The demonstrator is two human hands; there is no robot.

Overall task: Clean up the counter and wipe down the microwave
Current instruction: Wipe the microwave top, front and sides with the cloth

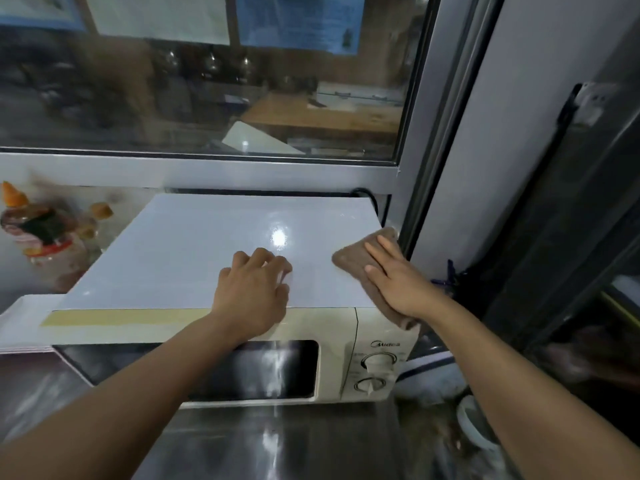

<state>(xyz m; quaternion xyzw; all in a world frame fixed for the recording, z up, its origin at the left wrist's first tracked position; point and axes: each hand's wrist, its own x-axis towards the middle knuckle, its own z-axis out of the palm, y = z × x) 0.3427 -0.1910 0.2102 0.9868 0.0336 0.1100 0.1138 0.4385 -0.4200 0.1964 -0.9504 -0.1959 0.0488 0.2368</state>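
Note:
A cream microwave with two dials stands on a steel counter. A glossy white board lies flat on its top. My left hand rests on the board near its front edge, fingers curled, holding nothing. My right hand presses flat on a brown cloth at the microwave's top right edge. Part of the cloth hangs over the right side.
Sauce bottles with orange caps stand to the left of the microwave. A window runs behind it. A dark frame and a grey wall stand on the right. A white bowl sits at the counter's right end.

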